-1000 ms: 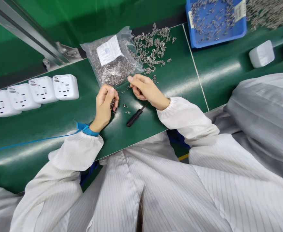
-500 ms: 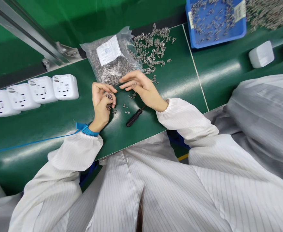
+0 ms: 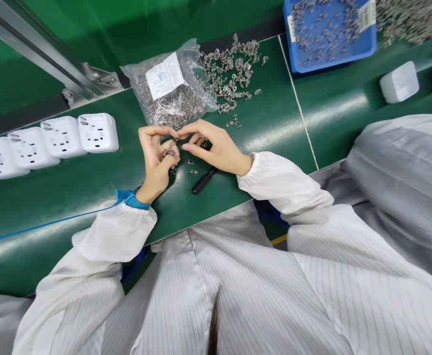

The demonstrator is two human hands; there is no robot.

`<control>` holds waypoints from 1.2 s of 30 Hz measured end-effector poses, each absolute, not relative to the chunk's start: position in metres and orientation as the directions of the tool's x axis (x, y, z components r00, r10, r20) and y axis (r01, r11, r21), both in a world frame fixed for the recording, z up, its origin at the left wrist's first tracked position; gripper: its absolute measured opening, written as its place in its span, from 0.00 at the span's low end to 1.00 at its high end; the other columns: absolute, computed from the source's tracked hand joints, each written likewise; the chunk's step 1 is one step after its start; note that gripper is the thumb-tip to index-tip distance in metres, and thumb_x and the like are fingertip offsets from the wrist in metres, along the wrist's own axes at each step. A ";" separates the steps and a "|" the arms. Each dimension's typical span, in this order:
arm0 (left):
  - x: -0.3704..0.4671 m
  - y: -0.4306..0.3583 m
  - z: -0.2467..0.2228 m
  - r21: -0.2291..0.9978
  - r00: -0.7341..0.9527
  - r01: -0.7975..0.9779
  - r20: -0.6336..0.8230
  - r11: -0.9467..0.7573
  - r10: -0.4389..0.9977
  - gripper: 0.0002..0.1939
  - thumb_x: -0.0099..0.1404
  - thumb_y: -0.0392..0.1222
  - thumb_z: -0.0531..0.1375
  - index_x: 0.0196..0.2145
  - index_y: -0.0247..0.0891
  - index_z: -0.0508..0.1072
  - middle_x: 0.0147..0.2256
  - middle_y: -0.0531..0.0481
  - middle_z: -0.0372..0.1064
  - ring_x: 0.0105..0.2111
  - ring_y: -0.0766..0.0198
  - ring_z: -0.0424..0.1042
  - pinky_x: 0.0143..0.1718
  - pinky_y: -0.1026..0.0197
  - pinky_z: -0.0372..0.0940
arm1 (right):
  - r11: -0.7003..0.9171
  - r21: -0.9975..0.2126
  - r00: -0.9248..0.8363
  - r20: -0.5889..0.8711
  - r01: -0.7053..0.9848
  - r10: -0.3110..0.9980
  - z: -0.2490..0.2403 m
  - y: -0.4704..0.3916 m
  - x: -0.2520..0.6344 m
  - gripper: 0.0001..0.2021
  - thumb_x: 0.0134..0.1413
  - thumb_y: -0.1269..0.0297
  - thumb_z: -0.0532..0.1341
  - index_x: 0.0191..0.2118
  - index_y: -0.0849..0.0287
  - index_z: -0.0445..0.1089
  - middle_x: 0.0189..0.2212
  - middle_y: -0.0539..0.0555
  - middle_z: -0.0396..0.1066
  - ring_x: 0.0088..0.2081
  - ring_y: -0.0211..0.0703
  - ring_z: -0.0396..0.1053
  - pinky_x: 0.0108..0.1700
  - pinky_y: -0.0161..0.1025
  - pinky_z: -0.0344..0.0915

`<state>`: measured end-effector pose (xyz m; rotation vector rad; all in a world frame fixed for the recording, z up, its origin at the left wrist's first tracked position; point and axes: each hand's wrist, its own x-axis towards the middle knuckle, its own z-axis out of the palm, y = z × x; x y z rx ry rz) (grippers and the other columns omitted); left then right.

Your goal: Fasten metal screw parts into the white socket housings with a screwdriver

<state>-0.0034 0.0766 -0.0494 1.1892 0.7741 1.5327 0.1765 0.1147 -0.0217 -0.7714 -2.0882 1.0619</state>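
My left hand (image 3: 155,170) is curled around several small metal parts (image 3: 167,152), which show between the thumb and fingers. Its index finger reaches out and meets the index fingertip of my right hand (image 3: 221,150). The right hand's other fingers bend in close to the thumb; whatever lies in them is hidden. Beneath the hands, a few loose metal parts (image 3: 194,171) lie on the green table. A screwdriver with a black handle (image 3: 203,182) rests below my right hand, its shaft partly covered. Just beyond the fingertips is a clear plastic bag (image 3: 195,101) full of metal parts, with a white label.
A pile of metal parts (image 3: 234,69) spreads right of the bag. White socket adapters (image 3: 97,133) stand in a row at left. A blue tray (image 3: 300,64) holds metal pieces at upper right, near a white box (image 3: 399,83). A person in grey (image 3: 404,172) sits at right.
My right hand has drawn down and left from the bag's edge, its fingers bending inward, and its index fingertip now meets the left one. The left hand keeps its metal parts.
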 end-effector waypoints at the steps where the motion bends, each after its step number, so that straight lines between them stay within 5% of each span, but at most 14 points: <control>1: -0.004 0.077 -0.052 0.895 -0.002 -0.316 0.330 -0.314 0.944 0.23 0.57 0.40 0.72 0.47 0.46 0.67 0.46 0.53 0.68 0.21 0.77 0.62 0.21 0.69 0.59 | 0.498 -0.844 -0.619 0.286 0.199 0.732 -0.022 0.114 0.176 0.19 0.73 0.53 0.51 0.54 0.63 0.65 0.49 0.56 0.69 0.40 0.32 0.72 0.47 0.36 0.74; 9: -0.004 0.078 -0.054 0.882 0.064 -0.321 0.384 -0.346 0.921 0.26 0.56 0.40 0.72 0.50 0.50 0.68 0.51 0.51 0.66 0.23 0.77 0.61 0.22 0.68 0.60 | 0.385 -0.901 -0.591 0.202 0.200 0.781 -0.023 0.111 0.179 0.21 0.76 0.56 0.37 0.60 0.60 0.58 0.50 0.53 0.69 0.25 0.21 0.66 0.32 0.26 0.69; 14: -0.003 0.078 -0.056 0.850 0.112 -0.337 0.464 -0.405 0.879 0.26 0.60 0.45 0.70 0.53 0.50 0.66 0.53 0.50 0.65 0.23 0.77 0.60 0.23 0.68 0.61 | 0.524 -0.803 -0.599 0.279 0.283 0.751 -0.023 0.111 0.179 0.21 0.74 0.50 0.44 0.56 0.60 0.62 0.51 0.55 0.66 0.36 0.30 0.69 0.42 0.34 0.72; 20: -0.005 0.075 -0.060 0.908 0.168 -0.263 0.375 -0.325 0.912 0.34 0.55 0.44 0.73 0.54 0.52 0.62 0.56 0.49 0.61 0.36 0.70 0.68 0.30 0.69 0.64 | 0.600 -0.742 -0.712 0.243 0.301 0.658 -0.029 0.114 0.177 0.21 0.72 0.48 0.48 0.54 0.60 0.64 0.49 0.55 0.62 0.31 0.29 0.62 0.41 0.36 0.68; 27: -0.005 0.078 -0.052 0.932 0.011 -0.284 0.237 -0.224 0.971 0.28 0.51 0.41 0.71 0.47 0.48 0.66 0.53 0.51 0.65 0.24 0.75 0.62 0.23 0.66 0.60 | 0.568 -0.747 -0.645 0.251 0.345 0.722 -0.022 0.116 0.178 0.18 0.73 0.52 0.48 0.46 0.61 0.66 0.43 0.54 0.68 0.42 0.36 0.67 0.48 0.36 0.66; 32: -0.005 0.083 -0.048 0.906 -0.109 -0.405 0.085 -0.122 0.990 0.18 0.50 0.36 0.62 0.41 0.42 0.68 0.47 0.50 0.68 0.23 0.72 0.62 0.17 0.64 0.54 | 0.590 -0.708 -0.637 0.256 0.388 0.727 -0.019 0.113 0.180 0.24 0.71 0.45 0.48 0.52 0.60 0.68 0.39 0.52 0.70 0.39 0.34 0.68 0.41 0.33 0.63; 36: -0.005 0.085 -0.046 0.891 -0.170 -0.454 -0.060 -0.024 0.984 0.14 0.51 0.37 0.59 0.38 0.40 0.66 0.45 0.48 0.69 0.26 0.70 0.62 0.21 0.64 0.58 | 0.587 -0.687 -0.682 0.181 0.428 0.709 -0.019 0.112 0.179 0.24 0.65 0.44 0.58 0.53 0.60 0.67 0.37 0.50 0.69 0.36 0.33 0.67 0.34 0.31 0.57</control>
